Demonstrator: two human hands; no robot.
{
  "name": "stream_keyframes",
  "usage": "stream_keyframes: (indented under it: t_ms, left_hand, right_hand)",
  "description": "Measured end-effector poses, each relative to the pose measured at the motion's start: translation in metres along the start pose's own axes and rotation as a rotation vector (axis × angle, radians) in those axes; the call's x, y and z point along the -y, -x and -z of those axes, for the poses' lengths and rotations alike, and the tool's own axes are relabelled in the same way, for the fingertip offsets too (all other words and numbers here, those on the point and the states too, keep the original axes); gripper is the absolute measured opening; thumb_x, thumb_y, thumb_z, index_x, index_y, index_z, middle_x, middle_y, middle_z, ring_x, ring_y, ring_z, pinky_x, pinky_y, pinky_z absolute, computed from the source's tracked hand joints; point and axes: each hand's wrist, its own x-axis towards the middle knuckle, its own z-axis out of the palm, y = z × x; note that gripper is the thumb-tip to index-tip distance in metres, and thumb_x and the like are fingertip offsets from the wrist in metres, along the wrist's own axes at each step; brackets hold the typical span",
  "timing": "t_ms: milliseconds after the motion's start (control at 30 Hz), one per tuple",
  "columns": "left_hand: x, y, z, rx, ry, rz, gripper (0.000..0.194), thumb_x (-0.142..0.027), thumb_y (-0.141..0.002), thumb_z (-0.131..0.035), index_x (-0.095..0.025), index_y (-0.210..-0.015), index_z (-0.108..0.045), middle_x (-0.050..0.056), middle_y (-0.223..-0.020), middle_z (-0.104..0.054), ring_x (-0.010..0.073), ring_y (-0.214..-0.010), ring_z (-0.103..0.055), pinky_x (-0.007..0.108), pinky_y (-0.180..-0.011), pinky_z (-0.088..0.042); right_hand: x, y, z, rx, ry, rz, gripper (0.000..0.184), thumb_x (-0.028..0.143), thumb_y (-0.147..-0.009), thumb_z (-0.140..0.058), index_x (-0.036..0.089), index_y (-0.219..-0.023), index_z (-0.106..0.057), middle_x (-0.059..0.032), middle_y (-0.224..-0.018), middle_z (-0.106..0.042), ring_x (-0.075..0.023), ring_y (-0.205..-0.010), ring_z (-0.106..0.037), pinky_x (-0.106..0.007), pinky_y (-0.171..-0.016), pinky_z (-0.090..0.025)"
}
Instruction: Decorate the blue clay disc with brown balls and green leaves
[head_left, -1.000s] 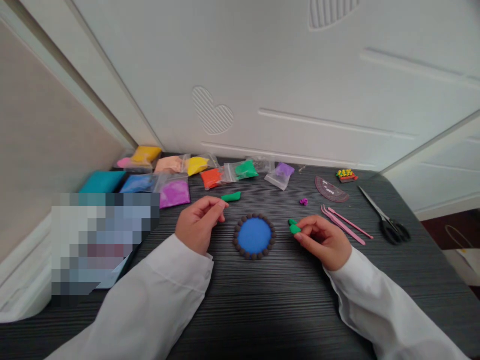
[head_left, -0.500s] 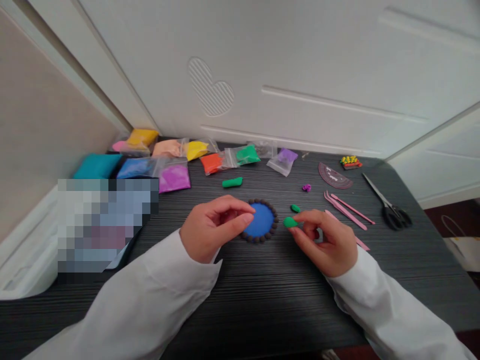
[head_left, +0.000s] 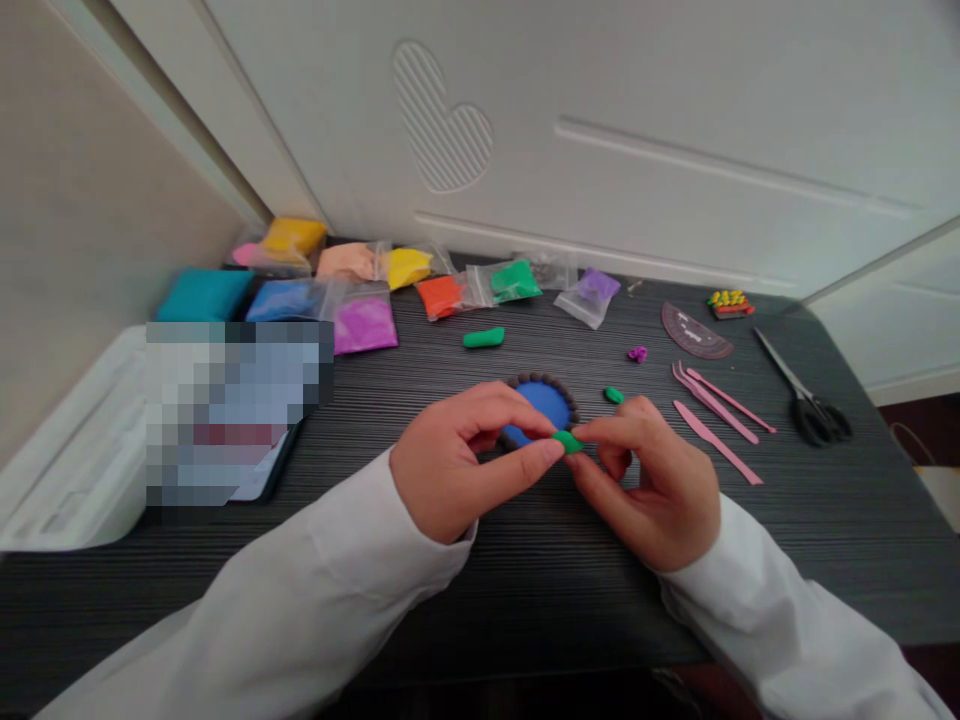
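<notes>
A small piece of green clay (head_left: 568, 441) is pinched between both hands. My left hand (head_left: 476, 455) grips its left end with thumb and forefinger, and my right hand (head_left: 649, 480) closes on its right end the same way. Behind and below the fingers lies a blue clay disc (head_left: 541, 402) ringed by dark brown clay balls (head_left: 571, 398); the left hand covers part of it. Another small green lump (head_left: 613, 395) rests just beyond the right hand. Farther back is a green clay roll (head_left: 484, 338).
Bags of coloured clay (head_left: 365, 318) line the back of the dark table (head_left: 525, 600). At right are a purple clay bit (head_left: 637, 354), a protractor (head_left: 696, 330), pink tweezers (head_left: 712, 400), a pink knife (head_left: 718, 442) and scissors (head_left: 806, 395). A white tray (head_left: 75, 450) stands at left.
My right hand has brought the green clay piece left to my left hand, whose fingers now hold it too. The view has tilted down and shifted left a little.
</notes>
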Motion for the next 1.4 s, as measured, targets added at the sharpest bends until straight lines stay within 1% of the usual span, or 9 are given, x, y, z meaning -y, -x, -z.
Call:
stream_keyframes:
  t_ms: [100,267,367,533,767,900,1033,1167,1400]
  left_hand:
    - [0.002,-0.0006,-0.0012,-0.004,0.037,0.026,0.011,-0.024,-0.068,-0.059,-0.017,-0.073,-0.065,0.001,-0.074,-0.061,0.0097,-0.065,-0.054,0.02,-0.058,-0.042]
    - [0.0033,-0.0018,-0.0032,0.003,0.098,0.042,0.01,-0.024,-0.068,-0.06,-0.017,-0.072,-0.066,0.001,-0.072,-0.061,0.0107,-0.066,-0.055,0.021,-0.061,-0.043]
    - [0.0045,-0.002,-0.0043,0.015,0.117,0.047,0.011,-0.024,-0.068,-0.059,-0.016,-0.072,-0.066,0.002,-0.074,-0.061,0.0111,-0.067,-0.056,0.021,-0.061,-0.043]
    - [0.0076,-0.0019,-0.006,0.039,0.13,0.067,0.014,-0.026,-0.069,-0.058,-0.016,-0.075,-0.065,0.003,-0.075,-0.061,0.0118,-0.067,-0.055,0.023,-0.062,-0.043]
    - [0.01,-0.0023,-0.0061,0.086,0.177,0.148,0.017,-0.029,-0.068,-0.06,-0.015,-0.074,-0.066,0.003,-0.073,-0.061,0.0137,-0.069,-0.055,0.025,-0.065,-0.043]
    - [0.0096,-0.0024,-0.0046,0.1,0.211,0.171,0.017,-0.029,-0.068,-0.059,-0.015,-0.073,-0.066,0.003,-0.072,-0.061,0.0131,-0.068,-0.055,0.025,-0.064,-0.042]
    - [0.0102,-0.0031,-0.0054,0.106,0.224,0.174,0.018,-0.03,-0.068,-0.059,-0.014,-0.076,-0.066,0.003,-0.073,-0.061,0.0133,-0.069,-0.055,0.026,-0.066,-0.042]
    - [0.0104,-0.0031,-0.0077,0.117,0.221,0.178,0.02,-0.03,-0.066,-0.061,-0.013,-0.076,-0.065,0.004,-0.072,-0.061,0.0141,-0.07,-0.055,0.027,-0.067,-0.043]
    - [0.0081,-0.003,-0.0065,0.109,0.145,0.118,0.017,-0.029,-0.067,-0.06,-0.016,-0.075,-0.066,0.004,-0.072,-0.061,0.0136,-0.068,-0.055,0.026,-0.065,-0.043]
  right_hand:
    - [-0.0013,0.0007,-0.0013,-0.002,-0.033,-0.013,0.027,0.009,-0.068,-0.058,0.019,-0.092,-0.051,0.0058,-0.054,-0.041,-0.0083,-0.054,-0.041,-0.027,-0.058,-0.035]
    - [-0.0036,0.0023,-0.0003,0.02,-0.082,-0.018,0.034,0.012,-0.068,-0.06,0.019,-0.101,-0.051,0.0055,-0.055,-0.042,-0.0089,-0.056,-0.043,-0.028,-0.061,-0.037]
    - [-0.0045,0.0025,0.0008,0.044,-0.063,0.007,0.031,0.012,-0.068,-0.06,0.019,-0.097,-0.053,0.0049,-0.055,-0.043,-0.0096,-0.058,-0.044,-0.029,-0.062,-0.037]
    - [-0.0064,0.0025,0.0015,0.039,-0.043,0.025,0.027,0.013,-0.069,-0.06,0.019,-0.095,-0.055,0.0048,-0.053,-0.043,-0.0098,-0.056,-0.043,-0.029,-0.061,-0.037]
    - [-0.0064,0.0038,0.0009,0.031,-0.02,0.051,0.026,0.014,-0.07,-0.059,0.018,-0.095,-0.055,0.0046,-0.053,-0.044,-0.01,-0.056,-0.043,-0.03,-0.062,-0.038]
    - [-0.0054,0.0048,0.0011,0.007,-0.028,0.06,0.025,0.013,-0.069,-0.059,0.017,-0.094,-0.055,0.0049,-0.053,-0.044,-0.0091,-0.054,-0.043,-0.029,-0.061,-0.037]
    - [-0.0051,0.0036,0.0011,-0.012,-0.01,0.081,0.023,0.012,-0.07,-0.058,0.018,-0.092,-0.055,0.0045,-0.054,-0.047,-0.0089,-0.053,-0.043,-0.029,-0.059,-0.037]
    - [-0.0049,0.0016,0.0016,-0.023,0.02,0.146,0.024,0.011,-0.07,-0.057,0.018,-0.092,-0.055,0.0031,-0.058,-0.051,-0.0093,-0.054,-0.045,-0.029,-0.059,-0.037]
    - [-0.0079,0.0036,0.0029,-0.042,0.042,0.172,0.025,0.012,-0.069,-0.058,0.02,-0.092,-0.054,0.0024,-0.06,-0.053,-0.0101,-0.056,-0.046,-0.03,-0.059,-0.037]
